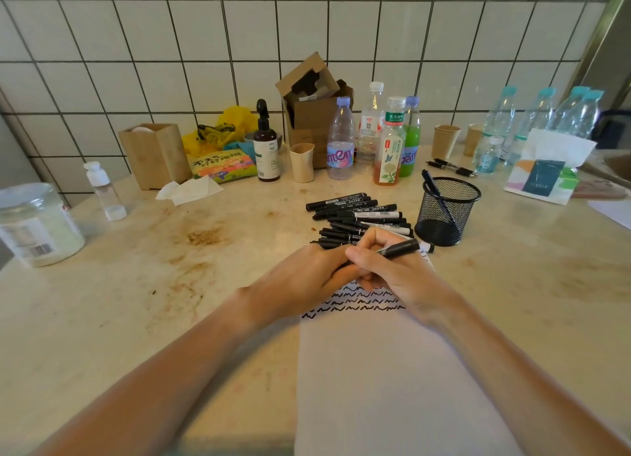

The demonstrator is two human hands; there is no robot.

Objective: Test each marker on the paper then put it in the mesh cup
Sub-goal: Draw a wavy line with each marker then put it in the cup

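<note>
Marker (397, 249) | gripped in right hand (392, 271) | left hand (307, 278) apparently pinching its hidden end | above paper (392, 370)

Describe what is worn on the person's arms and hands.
Nothing is worn that the view shows. Both forearms are bare from the bottom edge of the picture up to the wrists: no sleeves, watch or bracelet. The left hand and right hand wear no gloves, and no rings show on the visible fingers. Any sleeves higher up would be out of frame.

The tissue pack (543, 172) reads "TISSUE"; the tea bottle (389, 148) reads "东方树叶".
</note>
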